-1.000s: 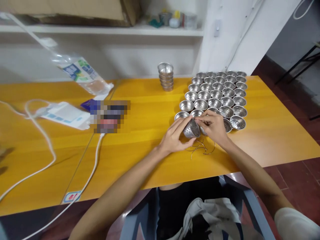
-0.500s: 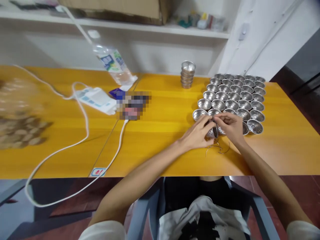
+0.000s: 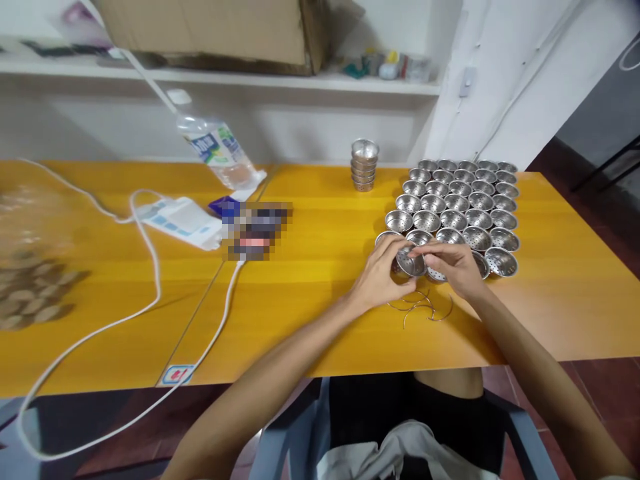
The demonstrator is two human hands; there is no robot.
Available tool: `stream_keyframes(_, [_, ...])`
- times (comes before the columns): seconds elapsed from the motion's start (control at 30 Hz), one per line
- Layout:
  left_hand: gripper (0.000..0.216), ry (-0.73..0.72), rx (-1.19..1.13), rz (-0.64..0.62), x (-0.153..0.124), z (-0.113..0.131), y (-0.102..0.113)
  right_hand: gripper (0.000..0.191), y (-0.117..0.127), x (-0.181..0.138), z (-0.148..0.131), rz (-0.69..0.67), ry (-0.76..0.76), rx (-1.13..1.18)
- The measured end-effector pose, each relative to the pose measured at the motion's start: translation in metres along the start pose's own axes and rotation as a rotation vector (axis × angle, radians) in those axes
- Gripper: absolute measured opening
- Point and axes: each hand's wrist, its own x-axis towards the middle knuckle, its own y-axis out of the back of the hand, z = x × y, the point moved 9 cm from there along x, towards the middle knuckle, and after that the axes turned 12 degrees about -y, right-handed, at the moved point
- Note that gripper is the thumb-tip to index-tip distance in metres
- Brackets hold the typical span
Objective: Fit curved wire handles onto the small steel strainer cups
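Note:
My left hand (image 3: 383, 275) and my right hand (image 3: 453, 263) meet over a small perforated metal cup (image 3: 411, 263), both closed on it just above the yellow table (image 3: 310, 293). The right fingers pinch at the cup's rim. Thin curved wire pieces (image 3: 423, 308) lie on the table right below my hands. Beyond them, several like metal cups (image 3: 457, 207) stand in tidy rows, and a short stack of cups (image 3: 364, 164) stands further back.
A white cable (image 3: 150, 280) loops over the table's left half beside a white adapter (image 3: 183, 220) and a tilted plastic bottle (image 3: 220, 150). A blurred pile of brownish pieces (image 3: 30, 293) lies at far left. A shelf with a cardboard box (image 3: 215, 30) runs behind.
The view swung left and then partly back. Both hands stayed on the cup, which turned from lying on its side to rim more upward.

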Motion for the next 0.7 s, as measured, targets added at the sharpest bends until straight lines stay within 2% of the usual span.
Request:
stream_keyframes(0.13, [0.056,0.083,-0.071,0.04,0.002,-0.006,0.006,0.021,-0.005,0.003,-0.009,-0.03,0.045,0.001])
stream_keyframes(0.3, [0.059,0.206,-0.146,0.053,-0.003,-0.015,0.015,0.029,-0.009,0.007,-0.004,-0.038,-0.012,-0.001])
stream_keyframes(0.5, [0.081,0.29,-0.212,0.026,-0.015,-0.024,0.009,0.028,-0.01,0.004,-0.005,0.055,0.034,-0.14])
stream_keyframes(0.6, [0.075,0.307,-0.259,0.062,-0.017,-0.027,0.009,0.035,-0.011,0.0,-0.009,0.111,0.069,-0.21])
stream_keyframes(0.7, [0.067,0.321,-0.316,0.083,-0.017,-0.029,0.009,0.043,-0.013,-0.005,-0.006,0.15,0.01,-0.195])
